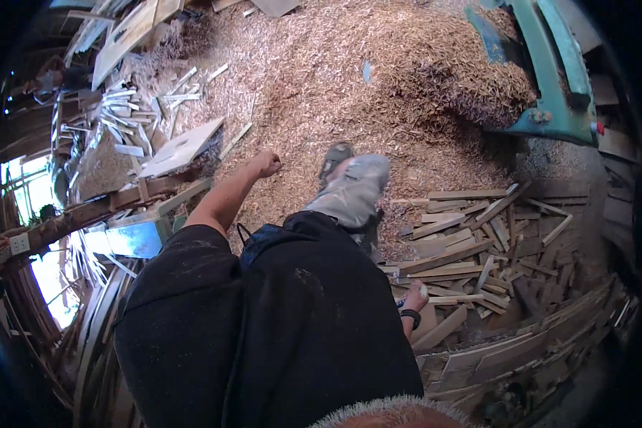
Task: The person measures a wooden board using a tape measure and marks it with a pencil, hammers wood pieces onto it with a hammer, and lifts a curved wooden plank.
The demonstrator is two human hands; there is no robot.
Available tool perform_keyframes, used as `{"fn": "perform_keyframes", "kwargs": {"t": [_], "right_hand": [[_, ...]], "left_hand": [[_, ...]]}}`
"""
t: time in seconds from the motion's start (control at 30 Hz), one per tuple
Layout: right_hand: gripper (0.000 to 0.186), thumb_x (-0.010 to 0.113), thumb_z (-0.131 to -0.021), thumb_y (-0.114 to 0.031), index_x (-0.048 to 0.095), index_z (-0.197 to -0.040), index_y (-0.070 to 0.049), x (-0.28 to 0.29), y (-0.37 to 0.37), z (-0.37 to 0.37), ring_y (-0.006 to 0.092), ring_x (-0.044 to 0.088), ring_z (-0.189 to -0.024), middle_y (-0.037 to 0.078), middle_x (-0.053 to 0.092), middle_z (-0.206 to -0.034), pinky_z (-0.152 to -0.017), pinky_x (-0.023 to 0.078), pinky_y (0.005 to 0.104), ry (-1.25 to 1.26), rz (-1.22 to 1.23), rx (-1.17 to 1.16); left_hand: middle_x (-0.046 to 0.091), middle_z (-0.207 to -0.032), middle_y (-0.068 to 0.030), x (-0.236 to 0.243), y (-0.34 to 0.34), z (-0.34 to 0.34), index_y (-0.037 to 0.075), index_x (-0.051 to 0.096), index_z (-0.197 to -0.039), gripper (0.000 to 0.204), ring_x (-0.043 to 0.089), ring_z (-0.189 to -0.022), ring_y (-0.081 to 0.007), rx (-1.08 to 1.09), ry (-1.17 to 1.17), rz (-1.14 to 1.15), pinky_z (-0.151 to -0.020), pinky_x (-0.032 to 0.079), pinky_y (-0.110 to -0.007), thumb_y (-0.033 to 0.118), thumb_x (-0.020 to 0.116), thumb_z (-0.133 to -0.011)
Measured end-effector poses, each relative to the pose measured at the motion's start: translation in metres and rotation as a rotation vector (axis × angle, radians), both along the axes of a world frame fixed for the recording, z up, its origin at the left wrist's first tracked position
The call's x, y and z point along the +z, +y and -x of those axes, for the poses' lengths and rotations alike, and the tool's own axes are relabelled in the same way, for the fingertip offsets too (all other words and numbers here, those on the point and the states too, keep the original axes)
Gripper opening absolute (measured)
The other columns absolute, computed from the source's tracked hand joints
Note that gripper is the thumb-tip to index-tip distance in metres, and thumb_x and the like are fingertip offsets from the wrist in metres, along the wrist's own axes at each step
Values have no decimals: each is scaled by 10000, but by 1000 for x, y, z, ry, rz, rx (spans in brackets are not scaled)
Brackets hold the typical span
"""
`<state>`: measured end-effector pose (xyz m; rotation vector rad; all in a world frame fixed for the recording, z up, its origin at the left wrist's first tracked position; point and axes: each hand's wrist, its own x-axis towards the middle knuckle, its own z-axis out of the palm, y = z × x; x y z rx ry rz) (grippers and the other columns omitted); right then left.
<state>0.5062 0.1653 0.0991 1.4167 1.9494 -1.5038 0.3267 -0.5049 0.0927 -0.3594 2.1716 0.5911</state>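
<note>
My left hand (267, 164) is out ahead over the wood shavings (299, 93), its fingers curled into a loose fist with nothing visible in them. My right hand (414, 295) hangs low on the right, a dark band on its wrist. Its fingers are closed around something small and whitish, too little of which shows to name. Just beyond it lies a heap of wood offcuts (449, 257), and I cannot tell whether the hand touches them. One of my legs (357, 185) is stretched forward, its shoe on the shavings.
A green machine (563, 93) stands at the far right, shavings piled against it. Loose boards (182, 148) and thin slats (121, 114) lie at the left. A wooden beam with a socket (20, 244) runs along the left. Stacked planks (506, 357) line the near right.
</note>
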Motion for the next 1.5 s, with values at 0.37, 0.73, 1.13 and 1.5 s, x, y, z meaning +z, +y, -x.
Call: {"fn": "perform_keyframes", "kwargs": {"t": [0.37, 0.73, 1.13, 1.5], "right_hand": [[164, 696, -898, -76, 717, -1056, -36, 32, -90, 112, 104, 559, -564, 28, 627, -749, -490, 452, 294, 91, -56, 325], [202, 677, -899, -44, 716, -1096, -29, 13, -247, 330, 97, 533, -590, -3, 604, -736, -531, 439, 273, 177, -26, 588], [195, 747, -869, -88, 701, -1047, -24, -47, -414, 586, 207, 671, -856, 64, 702, -901, -786, 532, 358, 494, -74, 1085], [503, 639, -943, -496, 661, -1110, -22, -175, -570, 814, 298, 658, -747, 140, 695, -819, -706, 527, 470, 185, -439, 1445]], "left_hand": [[762, -872, -190, -33, -38, -47, 16, 772, -879, 334, 742, -823, -310, 421, 100, -265, -778, 576, -433, 304, 605, -854], [747, -881, -204, -31, -164, -41, 54, 770, -863, 355, 728, -858, -365, 753, 246, 30, -815, 564, -478, 366, 600, -877], [742, -966, -213, -44, -112, -102, 57, 764, -992, 430, 712, -921, -384, 879, 45, 159, -817, 555, -484, 431, 563, -920], [681, -1286, -203, -92, -220, 37, 61, 712, -1227, 560, 635, -1200, -401, 1131, -126, 273, -1035, 475, -505, 489, 435, -997]]}}
